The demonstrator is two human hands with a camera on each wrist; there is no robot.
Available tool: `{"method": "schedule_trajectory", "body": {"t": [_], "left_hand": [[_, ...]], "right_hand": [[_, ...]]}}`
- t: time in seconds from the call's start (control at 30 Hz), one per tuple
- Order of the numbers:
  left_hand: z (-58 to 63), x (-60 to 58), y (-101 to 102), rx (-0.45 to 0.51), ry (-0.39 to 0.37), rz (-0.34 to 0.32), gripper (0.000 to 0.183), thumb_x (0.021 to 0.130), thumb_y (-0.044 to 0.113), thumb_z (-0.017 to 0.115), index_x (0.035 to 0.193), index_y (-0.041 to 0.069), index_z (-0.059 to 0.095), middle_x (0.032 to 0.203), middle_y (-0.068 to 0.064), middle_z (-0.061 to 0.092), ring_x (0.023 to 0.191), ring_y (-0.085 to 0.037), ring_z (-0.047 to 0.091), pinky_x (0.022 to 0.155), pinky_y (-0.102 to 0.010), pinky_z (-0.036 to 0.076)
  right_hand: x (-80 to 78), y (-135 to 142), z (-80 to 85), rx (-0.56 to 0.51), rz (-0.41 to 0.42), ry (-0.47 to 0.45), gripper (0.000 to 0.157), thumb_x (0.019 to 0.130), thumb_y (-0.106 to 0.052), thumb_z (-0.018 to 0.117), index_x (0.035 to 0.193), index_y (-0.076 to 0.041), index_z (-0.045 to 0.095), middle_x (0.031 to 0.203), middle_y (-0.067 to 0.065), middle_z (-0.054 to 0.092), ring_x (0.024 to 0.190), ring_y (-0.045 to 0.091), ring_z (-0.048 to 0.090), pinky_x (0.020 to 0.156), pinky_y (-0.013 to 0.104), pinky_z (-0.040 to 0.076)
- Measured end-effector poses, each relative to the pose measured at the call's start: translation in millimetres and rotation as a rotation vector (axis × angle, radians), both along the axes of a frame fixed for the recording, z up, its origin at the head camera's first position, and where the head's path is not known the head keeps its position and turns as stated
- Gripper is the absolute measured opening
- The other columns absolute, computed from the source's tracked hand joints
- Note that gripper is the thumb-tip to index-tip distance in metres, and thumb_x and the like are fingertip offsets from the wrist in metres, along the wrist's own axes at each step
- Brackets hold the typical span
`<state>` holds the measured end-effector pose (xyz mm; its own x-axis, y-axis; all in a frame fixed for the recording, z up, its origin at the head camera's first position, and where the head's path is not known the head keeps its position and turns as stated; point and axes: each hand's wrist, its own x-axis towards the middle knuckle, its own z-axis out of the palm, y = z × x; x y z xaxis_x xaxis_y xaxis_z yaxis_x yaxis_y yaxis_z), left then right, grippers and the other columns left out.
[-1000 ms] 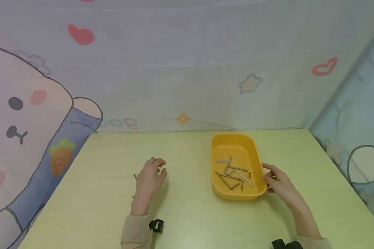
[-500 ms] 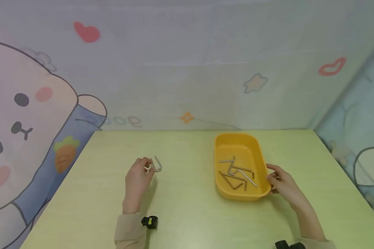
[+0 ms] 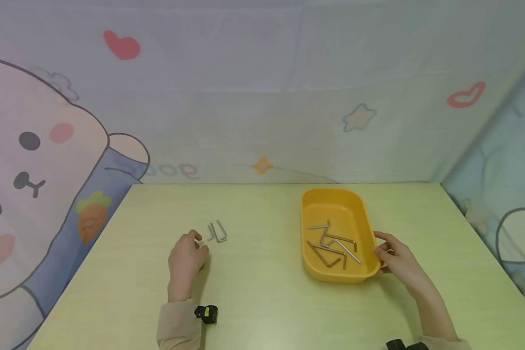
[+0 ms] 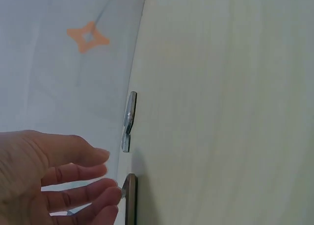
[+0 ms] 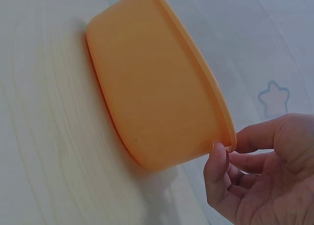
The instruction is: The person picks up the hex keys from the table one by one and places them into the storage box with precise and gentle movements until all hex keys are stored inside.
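Observation:
My left hand [image 3: 185, 262] is low over the table, fingers loosely bent. In the left wrist view its thumb stands apart from the fingers, and the fingertips are right at a brownish hex key [image 4: 130, 200]. Just beyond this hand, silver hex keys [image 3: 218, 232] lie side by side. My right hand [image 3: 395, 257] pinches the right rim of a yellow plastic bin [image 3: 306, 262] between thumb and fingers, as the right wrist view also shows. Inside the bin lie several silver and brownish hex keys [image 3: 341, 238], crossing one another.
The pale wood-grain table [image 3: 258, 301] reaches back to a printed cloth backdrop [image 3: 245, 97]. Another cloth [image 3: 516, 160] hangs along the right side.
My left hand has moved left and back toward me, uncovering the silver hex keys; a short one now shows at their left. My right hand stays on the bin's rim.

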<state>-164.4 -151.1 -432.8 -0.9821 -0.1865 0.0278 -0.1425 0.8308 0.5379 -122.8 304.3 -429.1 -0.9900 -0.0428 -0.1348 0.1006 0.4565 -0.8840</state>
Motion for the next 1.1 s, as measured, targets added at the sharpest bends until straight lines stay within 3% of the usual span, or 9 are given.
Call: {"method": "schedule_trajectory", "body": {"t": [0.47, 0.8, 1.1], "left_hand": [[-8.4, 1.3, -9, -0.005, -0.056, 0.034, 0.021, 0.079, 0.008, 0.057, 0.097, -0.003, 0.056, 0.086, -0.017, 0.054, 0.069, -0.028, 0.049, 0.057, -0.036, 0.040], [-9.7, -1.3, -7, -0.008, -0.076, 0.038, 0.023, 0.077, 0.006, 0.056, 0.098, -0.004, 0.053, 0.086, -0.020, 0.053, 0.071, -0.030, 0.047, 0.060, -0.038, 0.039], [-9.0, -2.5, -4, -0.074, -0.091, -0.018, 0.028, 0.077, -0.001, 0.055, 0.105, -0.003, 0.056, 0.092, -0.023, 0.057, 0.070, -0.031, 0.052, 0.057, -0.039, 0.043]], "right_hand": [[0.3, -2, -0.5, -0.008, 0.006, -0.001, 0.049, 0.100, -0.010, 0.044, 0.144, 0.004, 0.029, 0.100, 0.012, 0.045, 0.075, 0.009, 0.054, 0.063, 0.025, 0.055], [-1.2, -3, 0.5, -0.009, 0.010, -0.004, 0.049, 0.100, -0.010, 0.043, 0.145, 0.004, 0.029, 0.100, 0.014, 0.046, 0.074, 0.010, 0.054, 0.064, 0.025, 0.055], [-0.1, -3, 0.4, -0.004, 0.008, 0.000, 0.049, 0.100, -0.010, 0.043, 0.145, 0.004, 0.029, 0.100, 0.014, 0.046, 0.075, 0.009, 0.054, 0.063, 0.025, 0.055]]}}
